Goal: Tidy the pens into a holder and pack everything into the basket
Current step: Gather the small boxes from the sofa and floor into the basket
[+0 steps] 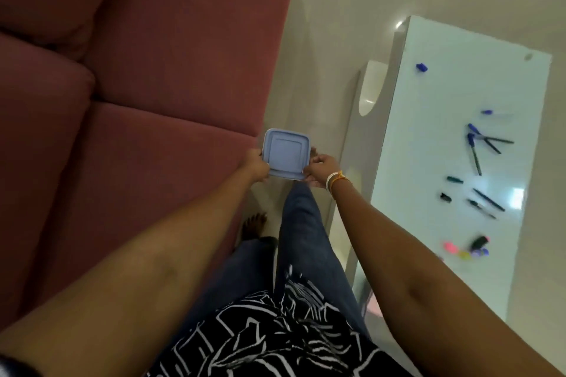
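A person in a black-and-white patterned top (275,337) and blue jeans (306,242) stands barefoot between a dusty-pink sofa (128,76) and a glossy white table (459,131), both arms stretched forward. The left hand (255,165) and right hand (323,170) each hold one side of a square, pale-blue plastic container (286,157). Its lid is smooth, with rounded corners and a raised inner panel. Each grip is curled round an edge, carrying the box in the air above the floor. Thin bangles ring the right wrist.

Beyond the hands, the pens (477,147) lie scattered and uncollected on the table to the right: slim dark barrels with blue caps, some crossing one another, a loose blue cap (421,67) at the far end and bright highlighters (465,249) toward the near end. Neither a holder nor a basket can be seen here, so the tidying appears barely begun.

The risks look modest but real. The box is held only by its edges, and slick plastic could slip free. The round-barrelled pens could roll on the polished table and drop over an edge if it is jostled while she passes through the narrow gap. Small caps could easily be missed against the table's bright reflections.
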A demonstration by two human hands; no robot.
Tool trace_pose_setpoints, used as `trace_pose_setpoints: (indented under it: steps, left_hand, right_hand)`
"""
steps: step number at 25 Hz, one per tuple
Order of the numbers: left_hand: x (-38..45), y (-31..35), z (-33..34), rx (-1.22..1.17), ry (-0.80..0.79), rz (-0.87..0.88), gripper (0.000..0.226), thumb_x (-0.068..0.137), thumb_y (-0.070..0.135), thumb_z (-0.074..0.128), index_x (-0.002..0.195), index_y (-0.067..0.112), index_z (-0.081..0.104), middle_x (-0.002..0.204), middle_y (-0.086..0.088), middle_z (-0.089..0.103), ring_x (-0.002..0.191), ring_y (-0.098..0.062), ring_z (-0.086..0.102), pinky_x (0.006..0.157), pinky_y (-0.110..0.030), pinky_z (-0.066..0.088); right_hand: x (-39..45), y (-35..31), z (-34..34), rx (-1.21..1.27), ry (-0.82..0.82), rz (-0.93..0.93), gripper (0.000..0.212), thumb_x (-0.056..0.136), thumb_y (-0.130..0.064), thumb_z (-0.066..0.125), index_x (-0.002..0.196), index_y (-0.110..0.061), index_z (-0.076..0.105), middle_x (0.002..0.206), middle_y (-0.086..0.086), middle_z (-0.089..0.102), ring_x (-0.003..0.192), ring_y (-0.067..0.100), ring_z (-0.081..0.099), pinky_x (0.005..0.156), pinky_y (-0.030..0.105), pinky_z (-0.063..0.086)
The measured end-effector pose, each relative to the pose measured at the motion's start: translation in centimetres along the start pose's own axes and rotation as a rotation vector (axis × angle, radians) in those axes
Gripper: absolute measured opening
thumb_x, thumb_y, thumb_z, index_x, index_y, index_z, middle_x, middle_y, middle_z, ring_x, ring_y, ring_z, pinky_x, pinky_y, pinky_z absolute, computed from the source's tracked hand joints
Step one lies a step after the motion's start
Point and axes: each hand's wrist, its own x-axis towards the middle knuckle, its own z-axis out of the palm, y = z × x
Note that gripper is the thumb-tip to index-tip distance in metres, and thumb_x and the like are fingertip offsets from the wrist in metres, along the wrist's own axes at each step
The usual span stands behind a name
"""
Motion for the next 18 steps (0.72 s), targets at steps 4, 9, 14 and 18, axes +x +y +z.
trace_pose_setpoints:
  steps: [4, 9, 14, 18]
  left_hand:
    - [-7.6, -6.3, 3.4, 0.052, -0.052, -0.008, 0.041, 0.093, -0.007, 0.047, 0.133, -0.006, 0.042, 0.126, -0.026, 0.052, 0.081, -0.036, 0.059, 0.047, -0.032, 0.054]
    - [-12.9, -13.4, 8.8, 0.153, -0.101, 0.029, 0.043, 0.092, -0.003, 0.048, 0.134, -0.001, 0.044, 0.128, -0.024, 0.053, 0.090, -0.036, 0.063, 0.078, -0.049, 0.057]
    - [-19.0, -20.4, 16.8, 0.230, -0.134, 0.065, 0.039, 0.093, -0.004, 0.046, 0.132, 0.000, 0.047, 0.115, -0.016, 0.055, 0.071, -0.022, 0.059, 0.071, -0.039, 0.060]
    - [-23.2, -25.2, 23.8, 0.257, -0.206, 0.048, 0.050, 0.091, -0.002, 0.052, 0.139, 0.004, 0.041, 0.129, -0.019, 0.053, 0.083, -0.026, 0.060, 0.066, -0.034, 0.057]
  right_hand:
    - [-7.9, 9.2, 1.8, 0.150, 0.030, 0.037, 0.026, 0.079, 0.006, 0.063, 0.071, -0.013, 0.046, 0.067, 0.012, 0.056, 0.055, 0.021, 0.058, 0.059, 0.034, 0.053]
    - [-13.9, 20.1, 2.9, 0.278, 0.083, 0.050, 0.027, 0.078, 0.005, 0.066, 0.071, -0.014, 0.048, 0.069, 0.010, 0.059, 0.058, 0.020, 0.060, 0.060, 0.031, 0.053]
    - [-18.9, 32.9, 3.2, 0.363, 0.114, 0.081, 0.025, 0.076, 0.004, 0.065, 0.072, -0.015, 0.050, 0.074, 0.012, 0.062, 0.060, 0.022, 0.062, 0.063, 0.032, 0.055]
    - [-22.8, 42.8, 3.0, 0.484, 0.255, 0.147, 0.025, 0.074, 0.004, 0.063, 0.070, -0.017, 0.051, 0.079, 0.013, 0.061, 0.064, 0.026, 0.062, 0.057, 0.030, 0.053]
